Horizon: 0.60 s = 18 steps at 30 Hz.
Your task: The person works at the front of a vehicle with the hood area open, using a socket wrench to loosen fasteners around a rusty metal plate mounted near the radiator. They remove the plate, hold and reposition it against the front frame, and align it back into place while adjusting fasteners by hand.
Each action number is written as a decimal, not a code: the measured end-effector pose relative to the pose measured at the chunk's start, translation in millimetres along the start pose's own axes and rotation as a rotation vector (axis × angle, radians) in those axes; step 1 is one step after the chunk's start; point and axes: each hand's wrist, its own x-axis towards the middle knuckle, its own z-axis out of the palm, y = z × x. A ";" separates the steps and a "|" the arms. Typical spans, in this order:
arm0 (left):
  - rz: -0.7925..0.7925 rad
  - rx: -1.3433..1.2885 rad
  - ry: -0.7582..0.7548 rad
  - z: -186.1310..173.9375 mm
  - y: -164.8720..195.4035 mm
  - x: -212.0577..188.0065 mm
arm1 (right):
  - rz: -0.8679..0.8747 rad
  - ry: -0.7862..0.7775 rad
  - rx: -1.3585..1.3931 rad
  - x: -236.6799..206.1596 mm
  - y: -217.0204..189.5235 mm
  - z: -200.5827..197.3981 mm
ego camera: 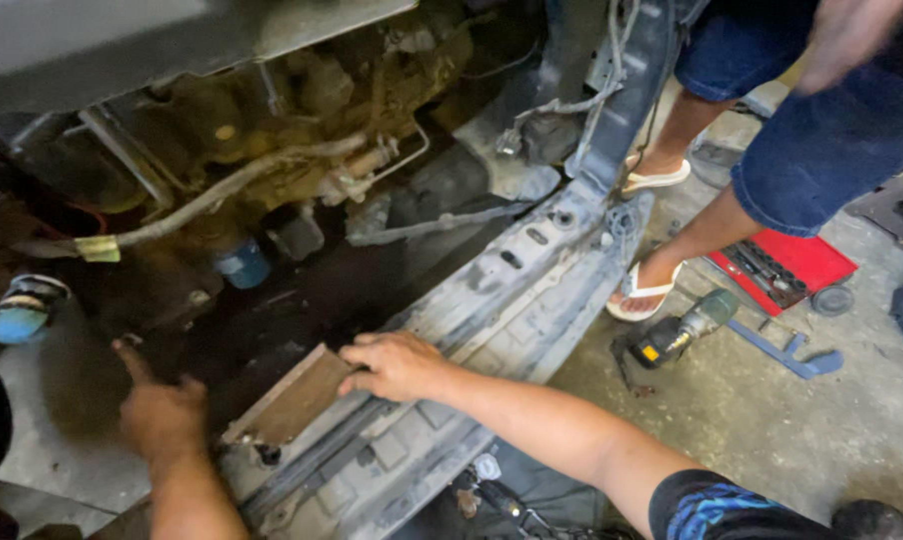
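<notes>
Head view: right hand (397, 366) fingers clenched on a wooden block (297, 395), left hand (160, 412) released, above oil-stained concrete floor (772, 420).

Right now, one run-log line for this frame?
left hand: open, pointing | right hand: gripping brown plate edge | site: engine bay

A stained grey concrete floor (772, 420) fills the view from three to five o'clock under flat, dim light, strewn with a red socket-set tray (802, 262), a cordless drill (677, 335) and a blue bar tool (787, 350) lying near one another.
</notes>
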 end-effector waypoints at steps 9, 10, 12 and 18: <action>-0.006 -0.074 0.022 -1.1 2.9 -4.7 | -0.013 0.035 -0.015 3.0 0.2 0.9; -0.003 -0.071 0.025 0.5 1.9 -4.0 | -0.017 0.037 -0.017 3.5 -0.8 0.1; 0.004 -0.066 0.034 2.6 2.1 -1.8 | -0.004 0.022 0.006 3.5 -2.1 -1.7; -0.041 -0.140 0.033 -10.2 13.6 -8.5 | 0.004 0.050 -0.001 -0.8 5.2 2.3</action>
